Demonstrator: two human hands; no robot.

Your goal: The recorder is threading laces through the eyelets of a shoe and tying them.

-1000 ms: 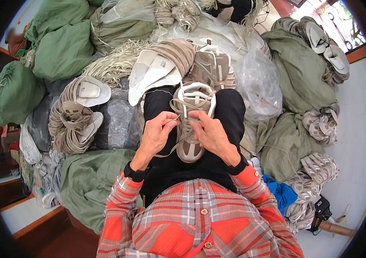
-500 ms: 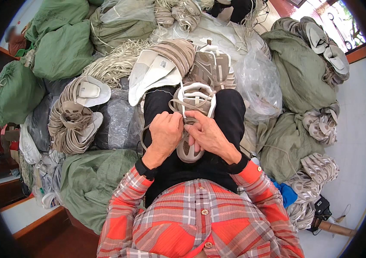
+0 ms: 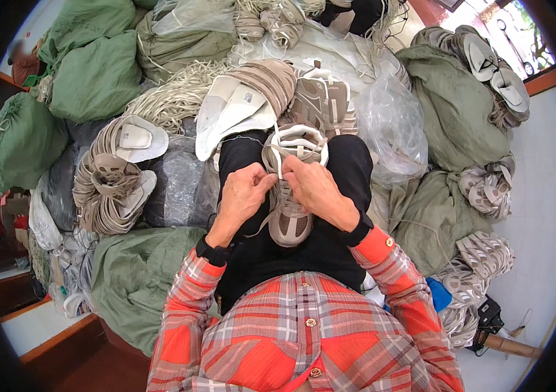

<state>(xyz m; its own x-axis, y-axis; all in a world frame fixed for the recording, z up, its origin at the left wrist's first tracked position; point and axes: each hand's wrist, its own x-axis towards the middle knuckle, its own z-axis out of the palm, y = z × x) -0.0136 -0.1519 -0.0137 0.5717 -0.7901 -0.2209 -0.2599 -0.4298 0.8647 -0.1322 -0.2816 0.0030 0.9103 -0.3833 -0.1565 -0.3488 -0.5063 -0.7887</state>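
A taupe-and-white sneaker upper (image 3: pixel 291 222) lies between my knees, its toe toward me and its padded white collar at the far end. My left hand (image 3: pixel 244 196) is closed in a pinch at the upper's left edge. A flat beige shoelace (image 3: pixel 266 223) trails down beside that edge, below my left fingers. On the other side, my right hand (image 3: pixel 320 195) reaches over the throat of the upper, fingers bent and tips together near the top eyelets. What the right fingertips grip is hidden behind them. Black bands circle both wrists.
Beyond my knees rest a stack of nested uppers (image 3: pixel 258 88) and another upper (image 3: pixel 320 101). A tangle of cream laces (image 3: pixel 170 98) lies far left. More nested uppers (image 3: pixel 111 176) sit left. Green sacks (image 3: pixel 451 104) and a clear plastic bag (image 3: pixel 392 127) stand right.
My right hand has moved slightly up and the fingers have curled in toward the throat. My left hand has shifted slightly left, opening a gap between the hands that shows more of the upper.
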